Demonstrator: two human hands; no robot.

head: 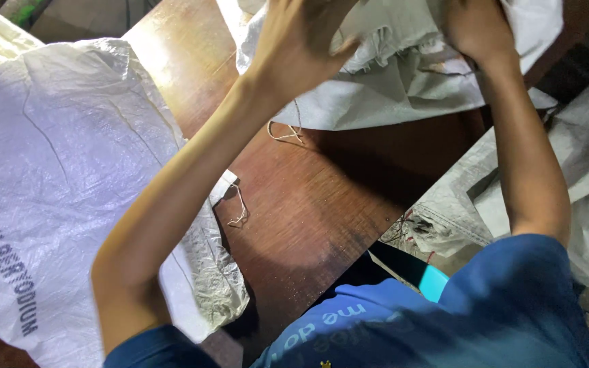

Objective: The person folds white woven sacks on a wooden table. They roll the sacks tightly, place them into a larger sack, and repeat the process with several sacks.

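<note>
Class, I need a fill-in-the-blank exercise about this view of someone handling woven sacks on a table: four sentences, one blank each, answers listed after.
1. Both hands, the left hand and the right hand, take hold of a crumpled white woven ____.
2. The table top is made of brown ____.
3. The large flat sack on the left bears dark ____ along its lower edge.
4. The person's shirt is ____ in colour.

Missing words: sack; wood; lettering; blue

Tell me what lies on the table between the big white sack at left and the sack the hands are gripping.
In the head view, mostly bare brown wooden table, with two loose bits of string on it.
</note>
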